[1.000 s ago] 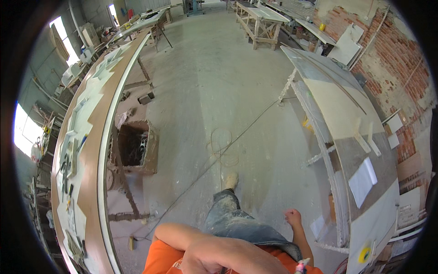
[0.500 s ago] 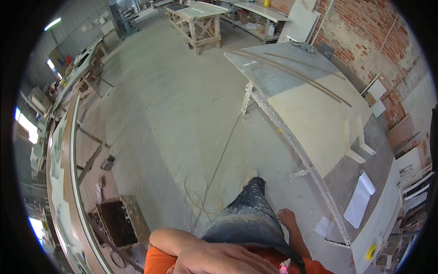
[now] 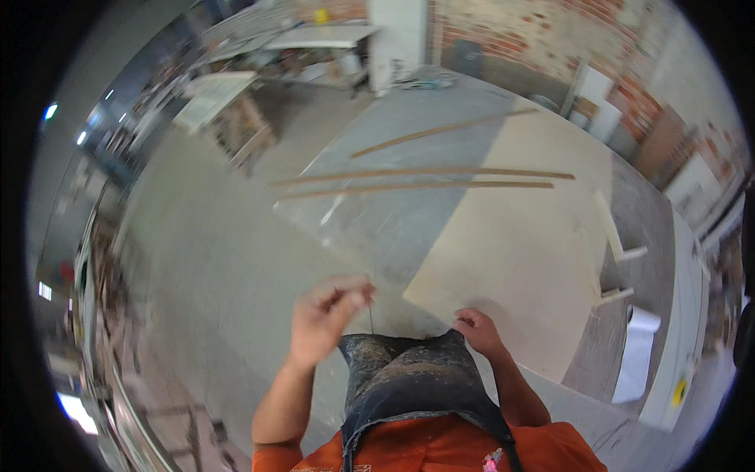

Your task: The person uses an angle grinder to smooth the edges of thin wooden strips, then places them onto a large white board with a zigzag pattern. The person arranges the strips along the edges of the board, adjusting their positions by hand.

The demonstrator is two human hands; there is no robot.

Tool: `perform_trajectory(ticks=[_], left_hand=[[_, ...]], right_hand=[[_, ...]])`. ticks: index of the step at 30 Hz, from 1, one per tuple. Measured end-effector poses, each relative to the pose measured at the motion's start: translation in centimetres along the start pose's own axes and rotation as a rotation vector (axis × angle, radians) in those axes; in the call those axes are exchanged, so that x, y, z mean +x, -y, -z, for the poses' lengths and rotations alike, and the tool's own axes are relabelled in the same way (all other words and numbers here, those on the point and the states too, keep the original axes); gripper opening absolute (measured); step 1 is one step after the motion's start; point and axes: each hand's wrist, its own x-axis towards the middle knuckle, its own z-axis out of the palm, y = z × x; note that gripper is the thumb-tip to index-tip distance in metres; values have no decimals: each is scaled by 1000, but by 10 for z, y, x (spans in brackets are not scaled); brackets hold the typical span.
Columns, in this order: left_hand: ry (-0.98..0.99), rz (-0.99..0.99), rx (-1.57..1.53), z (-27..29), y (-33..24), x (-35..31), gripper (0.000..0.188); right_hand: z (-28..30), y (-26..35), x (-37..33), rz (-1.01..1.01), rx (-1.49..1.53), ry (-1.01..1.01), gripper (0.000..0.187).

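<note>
My left hand (image 3: 324, 318) is raised in front of me, left of the dark apron (image 3: 409, 374). Its fingers are curled toward the thumb and smeared by motion; whether anything small is between them I cannot make out. My right hand (image 3: 478, 332) is lower, by the apron's right edge and near the front edge of the worktable. Its fingers are bent inward, and what they hold, if anything, is hidden. A large cream sheet (image 3: 511, 252) covers part of the tabletop. Several thin brown strips (image 3: 440, 171) lie across its far part.
Right of the sheet are pale angled pieces (image 3: 609, 228), white paper (image 3: 637, 358) and a yellow roll (image 3: 679, 392). A wooden trestle table (image 3: 236, 126) stands far left. Long benches line the left side. Boards (image 3: 594, 98) lean against the brick wall.
My view has swung right, bringing the sheet-covered table in front of me. My left hand has gone from my chest out to the front; my right hand has come up beside the apron.
</note>
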Motion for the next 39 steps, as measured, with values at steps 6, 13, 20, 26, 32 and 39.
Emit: perform_trajectory(ticks=[6,13,20,26,32,39], left_hand=[[214,-96,980,113,198,299,30],[425,-193,1398,127,304,550,36],[641,-109,1330,130,371,641,43],[714,242,845,98,340,646,31],[695,558,391,42,272,610,22],[733,238,91,40,260,482,24]], right_hand=[[-25,24,12,-283,314,-433,34],[-153,91,-9,-537,732,-1285,22],[-289,168,45,-615,744,-1254,27],[-326,197,82,-523,697,-1334,29],[-393,208,66,-660,635,-1507,29],[-470,240,35,-717,586,-1666,34]])
